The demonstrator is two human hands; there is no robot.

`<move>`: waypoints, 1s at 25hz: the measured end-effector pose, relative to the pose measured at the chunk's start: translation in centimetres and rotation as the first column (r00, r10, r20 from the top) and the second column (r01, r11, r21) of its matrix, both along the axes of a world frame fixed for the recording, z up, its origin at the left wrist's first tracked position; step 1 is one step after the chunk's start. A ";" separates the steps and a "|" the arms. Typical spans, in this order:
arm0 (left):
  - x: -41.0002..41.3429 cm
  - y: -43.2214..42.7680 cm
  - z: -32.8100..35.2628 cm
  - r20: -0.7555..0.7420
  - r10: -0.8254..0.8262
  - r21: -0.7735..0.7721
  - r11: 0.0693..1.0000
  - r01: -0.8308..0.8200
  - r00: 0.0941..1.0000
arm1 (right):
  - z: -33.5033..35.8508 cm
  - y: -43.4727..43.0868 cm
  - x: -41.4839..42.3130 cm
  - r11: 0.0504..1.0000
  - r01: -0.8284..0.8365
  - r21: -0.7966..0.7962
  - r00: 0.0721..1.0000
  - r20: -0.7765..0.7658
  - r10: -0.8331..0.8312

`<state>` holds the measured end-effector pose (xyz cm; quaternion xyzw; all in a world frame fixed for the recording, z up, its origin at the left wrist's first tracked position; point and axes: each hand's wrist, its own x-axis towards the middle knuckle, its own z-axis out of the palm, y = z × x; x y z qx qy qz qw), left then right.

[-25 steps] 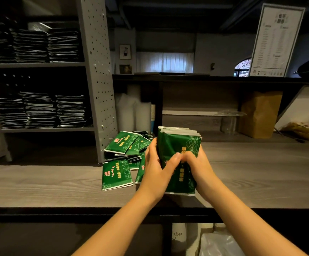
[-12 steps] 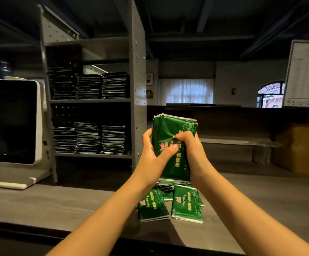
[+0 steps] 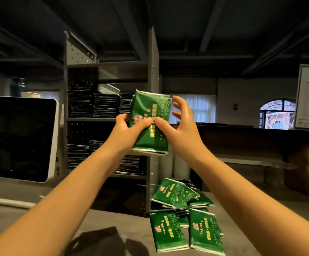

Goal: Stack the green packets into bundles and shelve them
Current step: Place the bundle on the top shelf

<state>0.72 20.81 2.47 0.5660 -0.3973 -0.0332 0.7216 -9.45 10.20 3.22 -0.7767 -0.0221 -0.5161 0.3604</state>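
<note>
Green bundle (image 3: 151, 124) going up in front of the shelf unit (image 3: 151, 74)

The bundle's a stack of glossy green packets with pink and yellow print and pale edges, standing on end with its long axis near vertical, top leaning slightly right. The left hand (image 3: 129, 133) is gripping its lower left side, thumb pressing across the front. The right hand (image 3: 177, 124) is sitting just right of it, fingers spread open, only the thumb touching. Loose packets (image 3: 185, 215) are lying on the counter (image 3: 113, 228) well below both hands.
</note>
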 end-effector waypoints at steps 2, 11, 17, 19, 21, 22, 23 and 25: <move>1.7 0.9 2.2 -0.015 0.019 0.017 1.000 -0.018 1.000 | 1.3 0.8 0.8 0.929 0.202 -0.311 0.970 0.192 -0.147; 6.2 3.7 13.9 0.023 -0.013 0.012 1.000 0.013 1.000 | 9.4 1.7 7.7 0.448 0.450 -0.773 0.888 0.333 -0.318; 9.0 4.0 18.8 0.020 -0.079 0.074 0.994 0.077 0.997 | 14.9 0.8 13.9 0.278 0.637 -0.719 0.757 0.516 -0.400; 10.4 4.2 19.7 0.007 -0.099 0.077 0.992 0.098 0.995 | 16.5 0.7 15.1 0.293 0.623 -0.726 0.770 0.502 -0.394; 12.2 4.2 20.5 0.007 -0.077 0.050 0.996 0.077 0.997 | 18.2 1.0 16.0 0.308 0.583 -0.752 0.795 0.447 -0.411; 12.8 4.2 21.0 0.003 -0.055 0.032 0.998 0.055 0.998 | 19.0 1.1 16.4 0.309 0.563 -0.767 0.803 0.420 -0.422; 13.6 4.1 21.3 -0.002 -0.030 0.006 1.000 0.030 1.000 | 19.8 1.3 16.9 0.300 0.551 -0.779 0.806 0.403 -0.434; 14.5 4.1 21.8 -0.018 0.011 -0.045 0.999 -0.012 1.000 | 21.2 1.8 17.9 0.282 0.533 -0.798 0.807 0.379 -0.453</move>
